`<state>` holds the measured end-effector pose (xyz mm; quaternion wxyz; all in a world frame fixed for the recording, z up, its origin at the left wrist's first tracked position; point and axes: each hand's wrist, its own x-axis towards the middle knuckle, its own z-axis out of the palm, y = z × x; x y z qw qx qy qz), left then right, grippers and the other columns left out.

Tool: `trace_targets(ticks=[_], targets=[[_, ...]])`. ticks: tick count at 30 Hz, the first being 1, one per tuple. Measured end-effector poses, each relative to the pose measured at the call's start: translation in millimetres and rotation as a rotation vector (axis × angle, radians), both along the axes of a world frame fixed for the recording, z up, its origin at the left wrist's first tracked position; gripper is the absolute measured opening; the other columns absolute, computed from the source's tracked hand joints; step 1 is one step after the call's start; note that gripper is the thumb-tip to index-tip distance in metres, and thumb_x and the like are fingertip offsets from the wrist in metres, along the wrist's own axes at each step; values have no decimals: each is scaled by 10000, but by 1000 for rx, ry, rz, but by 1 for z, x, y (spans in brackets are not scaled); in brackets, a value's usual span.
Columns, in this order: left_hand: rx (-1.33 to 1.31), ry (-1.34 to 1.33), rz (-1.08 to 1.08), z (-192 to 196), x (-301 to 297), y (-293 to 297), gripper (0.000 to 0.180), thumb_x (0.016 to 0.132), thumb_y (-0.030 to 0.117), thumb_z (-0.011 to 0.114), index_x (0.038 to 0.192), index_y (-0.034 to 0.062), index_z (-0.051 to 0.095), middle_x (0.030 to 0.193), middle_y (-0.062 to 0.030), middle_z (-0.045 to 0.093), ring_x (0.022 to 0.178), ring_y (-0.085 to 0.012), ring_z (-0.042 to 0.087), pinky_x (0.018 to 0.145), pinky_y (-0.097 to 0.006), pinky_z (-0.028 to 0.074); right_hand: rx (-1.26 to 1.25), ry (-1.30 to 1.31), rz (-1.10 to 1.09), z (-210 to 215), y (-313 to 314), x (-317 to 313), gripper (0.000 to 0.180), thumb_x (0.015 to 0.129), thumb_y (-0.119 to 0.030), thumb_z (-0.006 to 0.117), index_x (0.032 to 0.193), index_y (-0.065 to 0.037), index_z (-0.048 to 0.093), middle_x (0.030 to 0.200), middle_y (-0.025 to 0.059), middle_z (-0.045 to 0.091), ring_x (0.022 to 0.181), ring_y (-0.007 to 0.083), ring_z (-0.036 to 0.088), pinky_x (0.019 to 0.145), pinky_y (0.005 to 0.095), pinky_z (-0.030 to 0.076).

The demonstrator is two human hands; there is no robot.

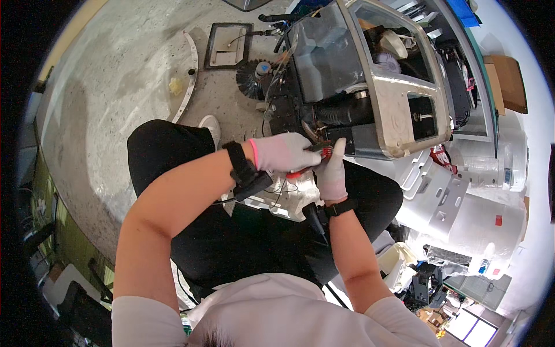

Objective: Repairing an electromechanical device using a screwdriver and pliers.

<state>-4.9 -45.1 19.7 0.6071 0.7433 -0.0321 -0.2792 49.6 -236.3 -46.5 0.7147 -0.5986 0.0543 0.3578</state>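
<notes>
The person sits low on the floor with both arms stretched out over black trousers. Both hands wear thin white gloves, and each wrist has a black strap.

The left hand [283, 151] comes in from the left with its back up. Its fingers are curled shut on a tool with red handles [300, 172]. The tool's dark tip [319, 148] points right, toward the big grey machine [399, 104].

The right hand [331, 170] stands upright just right of the tool. Its fingers point up at the machine's lower edge and touch the red part of the tool. I cannot tell if this hand is squeezing something or just pressing there.

Under both hands, on the lap, lies a silver metal part [283, 199] with thin wires on it.

The grey machine is an open metal shell with a clear panel [324, 58] on top and a thick black hose [341, 113] low down. A black round brush [250, 81] lies left of the machine. Farther left lie a dark flat frame [230, 46] and a curved metal strip [189, 81] with a small yellow scrap [175, 85] beside it.

Right of the machine stand white plastic panels [462, 202], one with a small red sticker [498, 220]. A brown cardboard box [507, 81] sits against the wall above them.

The floor [115, 87] is bare grey concrete with pale scuffs.
</notes>
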Motion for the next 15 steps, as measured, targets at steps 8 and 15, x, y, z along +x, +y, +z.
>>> trace_targets(ticks=[8, 15], targets=[[-600, 420, 146, -39, -1, -1, 526, 925, 475, 486, 923, -35, 611, 723, -128, 638, 582, -185, 618, 542, -296, 512, 335, 72, 62, 24, 13, -18, 575, 942, -469, 450, 1309, -27, 421, 1238, 140, 519, 1148, 244, 494, 990, 387, 368], [148, 93, -43, -35, 7, 2, 748, 807, 612, 562, 1000, -110, 567, 839, -203, 638, 786, -276, 617, 733, -347, 474, -105, -187, 82, 10, 2, -12, 600, 895, -526, 521, 1104, 35, 561, 1067, 108, 591, 1005, 180, 543, 893, 298, 415]])
